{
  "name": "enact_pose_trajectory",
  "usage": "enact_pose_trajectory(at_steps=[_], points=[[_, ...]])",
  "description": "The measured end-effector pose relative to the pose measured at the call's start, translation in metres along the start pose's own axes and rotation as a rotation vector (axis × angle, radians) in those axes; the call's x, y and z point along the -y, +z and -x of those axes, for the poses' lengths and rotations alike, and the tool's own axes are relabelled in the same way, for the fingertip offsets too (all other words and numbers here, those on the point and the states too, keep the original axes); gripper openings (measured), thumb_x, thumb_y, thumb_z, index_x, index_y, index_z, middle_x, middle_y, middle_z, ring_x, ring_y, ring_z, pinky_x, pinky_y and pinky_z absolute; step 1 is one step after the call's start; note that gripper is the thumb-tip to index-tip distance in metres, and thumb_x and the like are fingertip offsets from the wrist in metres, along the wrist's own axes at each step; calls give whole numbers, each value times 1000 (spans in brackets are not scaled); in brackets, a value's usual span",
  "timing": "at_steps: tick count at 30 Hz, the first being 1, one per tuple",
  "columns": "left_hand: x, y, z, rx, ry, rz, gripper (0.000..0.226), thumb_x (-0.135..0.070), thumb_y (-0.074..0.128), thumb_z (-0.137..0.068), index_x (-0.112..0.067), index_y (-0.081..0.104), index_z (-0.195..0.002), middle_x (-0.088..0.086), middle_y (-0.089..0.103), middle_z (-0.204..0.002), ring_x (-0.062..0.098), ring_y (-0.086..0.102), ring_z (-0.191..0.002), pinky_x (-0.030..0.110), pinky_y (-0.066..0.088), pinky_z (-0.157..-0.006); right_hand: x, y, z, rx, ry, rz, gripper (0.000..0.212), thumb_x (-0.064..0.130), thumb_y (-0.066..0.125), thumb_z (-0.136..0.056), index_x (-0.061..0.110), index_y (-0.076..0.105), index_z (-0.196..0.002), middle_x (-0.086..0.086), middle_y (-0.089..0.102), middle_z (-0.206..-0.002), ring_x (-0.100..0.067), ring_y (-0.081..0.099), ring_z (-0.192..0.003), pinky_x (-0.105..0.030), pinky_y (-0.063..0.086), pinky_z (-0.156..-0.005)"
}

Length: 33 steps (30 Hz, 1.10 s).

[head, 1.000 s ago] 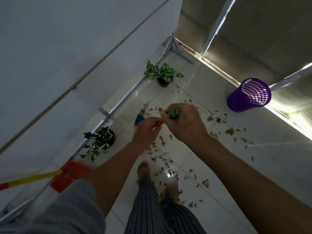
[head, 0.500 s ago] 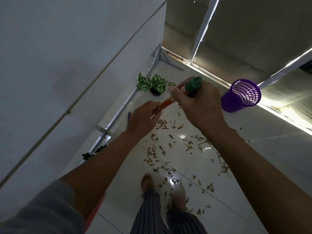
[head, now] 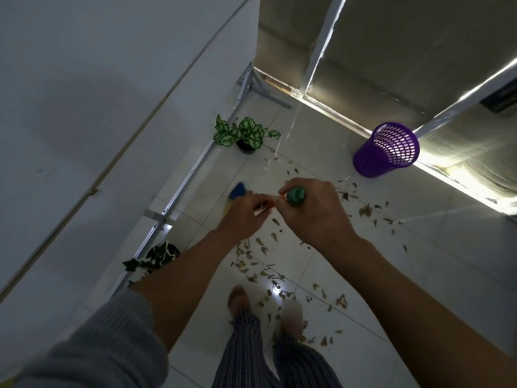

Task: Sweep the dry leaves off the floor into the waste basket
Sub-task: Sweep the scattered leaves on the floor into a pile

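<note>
Both hands, left hand (head: 242, 217) and right hand (head: 313, 214), wrap fingers round the green-capped orange broom handle (head: 295, 195), steering scattered dry brown leaves (head: 257, 264) toward the purple perforated plastic waste basket (head: 386, 149).

broom handle (head: 294, 195): only the green end cap and a sliver of orange show; the rest is hidden inside the right hand (head: 313, 217) and left hand (head: 246, 217).
broom head (head: 237, 191): blurred blue patch, mostly behind the left hand.
right foot (head: 292, 315): smeared by blur.
lower potted plant (head: 156, 257): partly covered by the left forearm.
arms: cut off at the bottom edge.
</note>
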<state>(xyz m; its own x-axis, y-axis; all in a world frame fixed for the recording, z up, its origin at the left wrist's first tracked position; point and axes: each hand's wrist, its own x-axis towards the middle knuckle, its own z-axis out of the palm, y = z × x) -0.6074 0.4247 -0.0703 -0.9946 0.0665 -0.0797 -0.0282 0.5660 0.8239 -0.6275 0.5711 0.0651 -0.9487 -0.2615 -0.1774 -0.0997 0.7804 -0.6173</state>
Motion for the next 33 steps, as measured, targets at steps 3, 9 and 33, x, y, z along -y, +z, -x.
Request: enact_pose_trajectory(at_steps=[3,9,33], points=[[-14,-10,-5,-48,55,15,20,-18,73,-81,-12,68,-100,-10,66,-84,0,61,-73,7,46,-69,11,-16,-3,-118,-80,-38,14,31,69,-89,18,74,-89,6,70,-72,-6,65,-64,-24,58,-65],[-34,-29,-24,-177,184,-45,16,-20,71,-83,-15,68,-97,-1,70,-84,11,66,-75,33,55,-70,21,-52,-10,-194,-262,-101,32,46,60,-90,17,70,-98,7,69,-75,-1,66,-63,-11,53,-61],[-126,54,-127,-202,150,-99,10,-17,62,-83,-26,59,-86,-5,61,-69,17,64,-62,39,56,-61,-90,-189,-102,277,-509,-99,10,21,67,-93,21,66,-104,2,73,-90,-13,71,-81,-34,58,-74]])
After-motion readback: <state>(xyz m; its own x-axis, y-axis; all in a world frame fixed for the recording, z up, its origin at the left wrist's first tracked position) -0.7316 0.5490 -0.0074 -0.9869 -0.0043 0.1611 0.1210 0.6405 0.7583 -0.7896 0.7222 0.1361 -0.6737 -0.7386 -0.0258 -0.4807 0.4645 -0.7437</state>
